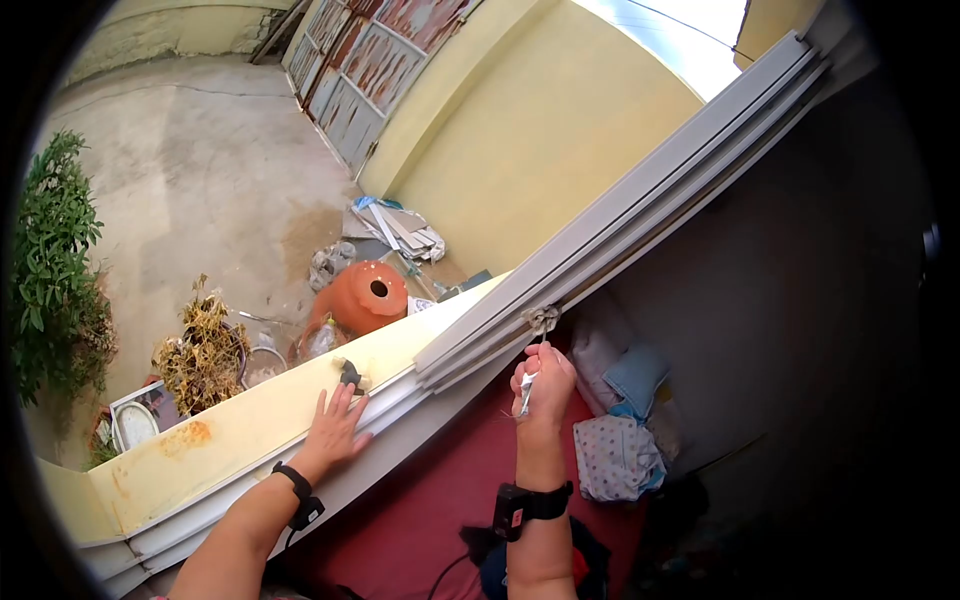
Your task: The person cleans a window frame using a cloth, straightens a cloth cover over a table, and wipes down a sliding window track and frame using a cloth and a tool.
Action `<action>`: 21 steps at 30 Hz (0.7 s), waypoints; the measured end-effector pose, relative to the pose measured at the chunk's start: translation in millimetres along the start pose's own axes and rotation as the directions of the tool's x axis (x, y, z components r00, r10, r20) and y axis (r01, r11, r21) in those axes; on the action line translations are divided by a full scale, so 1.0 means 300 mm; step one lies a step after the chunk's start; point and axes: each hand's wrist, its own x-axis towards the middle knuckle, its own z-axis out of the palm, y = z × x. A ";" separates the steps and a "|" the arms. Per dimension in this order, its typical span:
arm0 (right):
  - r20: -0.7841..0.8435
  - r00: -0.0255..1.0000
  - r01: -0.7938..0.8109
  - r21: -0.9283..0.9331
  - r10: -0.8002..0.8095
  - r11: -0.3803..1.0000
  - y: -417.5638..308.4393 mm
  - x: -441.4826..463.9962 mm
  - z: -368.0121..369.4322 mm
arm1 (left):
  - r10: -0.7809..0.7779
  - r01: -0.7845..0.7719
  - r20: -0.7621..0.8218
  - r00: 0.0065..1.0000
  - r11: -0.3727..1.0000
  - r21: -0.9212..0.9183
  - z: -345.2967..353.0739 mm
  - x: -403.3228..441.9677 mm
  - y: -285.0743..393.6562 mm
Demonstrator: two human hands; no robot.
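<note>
My right hand (543,383) is closed round a thin tool (526,392), whose upper end reaches a crumpled grey-beige wad (541,319) at the edge of the white window frame (620,225). My left hand (338,432) lies with its fingers spread on the sill beside the frame's lower track. Just beyond its fingertips, a small dark object (350,374) and a pale lump rest on the yellow sill (235,432). What the dark object is cannot be made out.
Outside are an orange clay pot (365,298), a dried plant (203,350), a green bush (50,250), stacked boards (400,228) and a rusty gate (365,75). Inside, a red surface (430,510) bears folded cloths (618,457) and dark items with a cable.
</note>
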 end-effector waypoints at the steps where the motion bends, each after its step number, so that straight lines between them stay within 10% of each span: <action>1: 0.006 1.000 0.026 -0.016 -0.026 1.000 0.001 0.000 -0.001 | 0.002 -0.002 -0.004 1.000 1.000 0.001 -0.003 0.000 0.001; 8: -0.097 0.946 0.257 -0.352 -0.308 0.900 0.236 0.059 -0.044 | 0.008 -0.008 -0.003 1.000 1.000 0.001 -0.017 -0.008 0.006; 21: -0.206 0.977 -0.061 -0.534 -0.060 0.843 0.928 -0.041 -0.090 | -0.010 0.010 0.024 1.000 1.000 0.005 -0.033 0.000 0.009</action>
